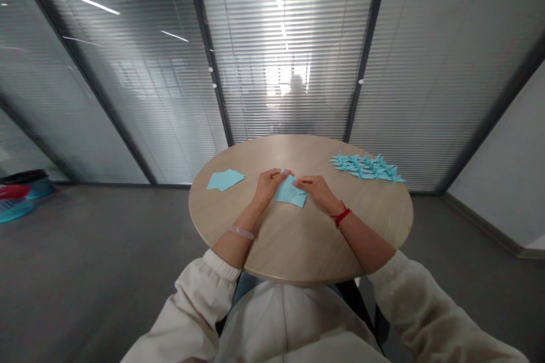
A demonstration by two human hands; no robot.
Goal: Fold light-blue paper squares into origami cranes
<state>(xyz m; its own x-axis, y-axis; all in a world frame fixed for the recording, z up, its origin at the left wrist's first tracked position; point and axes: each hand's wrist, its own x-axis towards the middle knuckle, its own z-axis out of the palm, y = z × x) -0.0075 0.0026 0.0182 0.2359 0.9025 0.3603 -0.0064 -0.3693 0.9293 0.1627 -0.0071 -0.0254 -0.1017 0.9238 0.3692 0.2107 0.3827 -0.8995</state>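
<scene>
One blue paper [290, 193] seemed light, creasable, best held by edges, where left hand [268, 184] and right hand [317, 187] pinched it.

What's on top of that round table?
The table bears blue paper pieces at the left and folded blue figures at the right. Between them, the left hand and right hand hold a blue sheet. Whatever lies beneath these is covered.

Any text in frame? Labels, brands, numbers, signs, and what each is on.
None legible: I see no writing on the blue sheet in the hands, the loose paper, the folded cranes or the table.
Baskets at far left: too blurred to tell.
</scene>
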